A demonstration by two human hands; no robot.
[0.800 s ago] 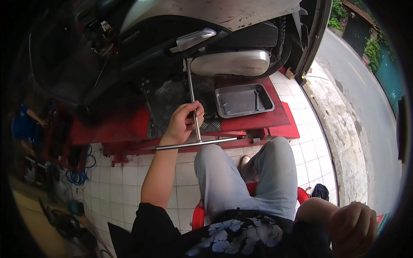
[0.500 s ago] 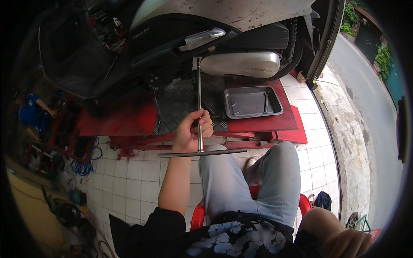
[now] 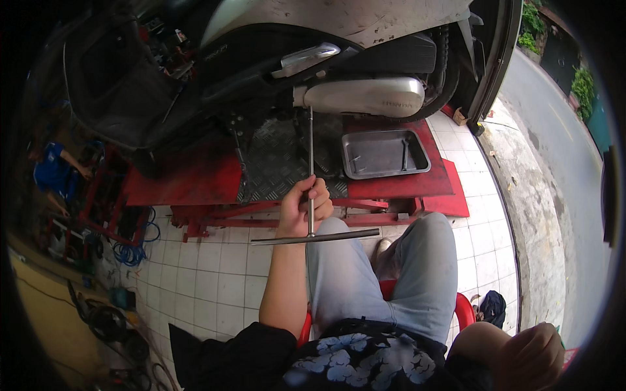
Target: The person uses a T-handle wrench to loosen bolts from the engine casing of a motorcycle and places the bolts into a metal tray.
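Left hand [image 3: 305, 210] grips T-handle wrench [image 3: 311, 146], tip by still-mounted silver cover [image 3: 365, 96]; right hand [image 3: 531, 355] curled closed, palm hidden; small pieces [image 3: 356, 161] already in tray [image 3: 381, 156].

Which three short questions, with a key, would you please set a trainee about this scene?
1. Which grip holds the T-handle wrench?
2. True or false: the metal tray is round.
3. What colour is the platform beneath the tray? a) green b) red c) yellow

Key:
1. The left grip, with its fingers wrapped around the shaft above the crossbar.
2. False; it is rectangular with rounded corners.
3. b
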